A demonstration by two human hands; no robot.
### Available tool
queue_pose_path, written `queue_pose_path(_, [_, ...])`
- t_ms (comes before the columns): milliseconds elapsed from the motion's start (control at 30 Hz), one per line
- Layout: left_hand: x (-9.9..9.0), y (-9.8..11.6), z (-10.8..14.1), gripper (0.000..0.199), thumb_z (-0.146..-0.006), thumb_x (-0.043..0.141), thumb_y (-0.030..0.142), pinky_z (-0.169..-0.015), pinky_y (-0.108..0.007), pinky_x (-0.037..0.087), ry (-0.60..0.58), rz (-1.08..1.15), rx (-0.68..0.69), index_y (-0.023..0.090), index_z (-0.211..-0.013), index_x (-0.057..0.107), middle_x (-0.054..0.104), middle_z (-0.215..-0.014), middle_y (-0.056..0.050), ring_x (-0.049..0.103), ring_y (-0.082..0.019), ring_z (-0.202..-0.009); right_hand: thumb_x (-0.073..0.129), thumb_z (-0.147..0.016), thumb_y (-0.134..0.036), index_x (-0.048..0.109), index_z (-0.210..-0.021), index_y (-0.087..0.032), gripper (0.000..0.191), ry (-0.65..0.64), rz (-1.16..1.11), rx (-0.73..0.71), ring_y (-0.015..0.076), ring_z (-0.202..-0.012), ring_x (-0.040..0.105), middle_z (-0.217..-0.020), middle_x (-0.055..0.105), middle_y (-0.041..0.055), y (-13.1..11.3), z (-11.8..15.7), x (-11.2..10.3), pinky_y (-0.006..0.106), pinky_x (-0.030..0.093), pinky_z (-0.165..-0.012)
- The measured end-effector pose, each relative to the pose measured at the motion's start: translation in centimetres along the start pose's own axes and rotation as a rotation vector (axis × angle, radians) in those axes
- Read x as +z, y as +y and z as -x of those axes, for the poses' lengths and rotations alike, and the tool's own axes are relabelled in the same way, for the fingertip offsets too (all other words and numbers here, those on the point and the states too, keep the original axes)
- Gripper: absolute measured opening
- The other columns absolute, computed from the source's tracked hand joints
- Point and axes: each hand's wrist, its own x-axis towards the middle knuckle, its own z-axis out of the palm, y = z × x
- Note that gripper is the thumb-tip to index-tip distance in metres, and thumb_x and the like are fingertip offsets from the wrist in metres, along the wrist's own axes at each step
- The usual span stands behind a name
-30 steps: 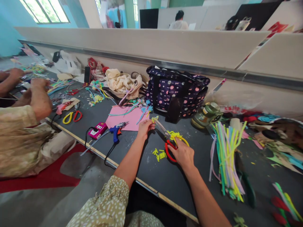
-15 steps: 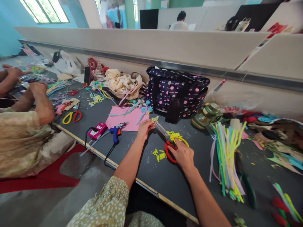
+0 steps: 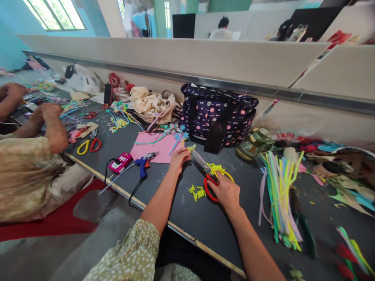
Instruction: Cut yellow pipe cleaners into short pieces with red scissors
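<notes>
Yellow-green piece [image 3: 191, 148] sits pinched in the left hand's [image 3: 179, 159] fingers over the bench [image 3: 208, 224], by the scissors' [image 3: 201, 160] tips; right hand's [image 3: 229, 191] fingers grip the handles; best to trim with fingertips clear of the blades

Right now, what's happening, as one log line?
left hand: pinching small yellowish piece | right hand: holding scissors, tips close to it | nearby: yellow clippings, pink sheet, blue glue gun

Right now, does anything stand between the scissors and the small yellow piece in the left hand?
Nothing visible: the scissors in the right hand extend to the yellow piece in the left hand; contact unclear.
</notes>
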Motion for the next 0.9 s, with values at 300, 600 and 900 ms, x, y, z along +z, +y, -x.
queue_pose_path(300, [0.20,0.05,0.21,0.026,-0.055,0.076,0.020,-0.060,-0.026,0.052,-0.007,-0.019,0.006,0.012,-0.078,0.066,0.062,-0.060,-0.001,0.058,-0.010,-0.054,0.048,-0.084,-0.053,0.060,-0.112,-0.016,0.048,0.043,-0.070,-0.039,0.0164,-0.078,0.063,-0.091,0.069,0.0066,-0.14,0.12,0.10,0.025,0.041,-0.063])
queue_pose_path(600, [0.43,-0.02,0.45,0.028,-0.055,0.077,0.019,-0.063,-0.028,0.052,-0.024,-0.031,-0.004,0.012,-0.079,0.066,0.065,-0.062,-0.002,0.059,-0.011,-0.055,0.047,-0.084,-0.055,0.060,-0.112,-0.017,0.049,0.000,-0.054,-0.007,0.0173,-0.078,0.064,-0.091,0.070,0.0060,0.00,0.04,-0.01,0.026,0.040,-0.062])
queue_pose_path(900, [0.54,0.05,0.59,0.028,-0.053,0.078,0.018,-0.065,-0.030,0.052,-0.037,-0.029,-0.012,0.011,-0.076,0.066,0.065,-0.062,-0.003,0.059,-0.011,-0.054,0.043,-0.085,-0.056,0.060,-0.113,-0.017,0.051,-0.022,-0.049,0.008,0.0179,-0.078,0.063,-0.093,0.069,0.0081,-0.04,-0.04,0.19,0.026,0.039,-0.061])
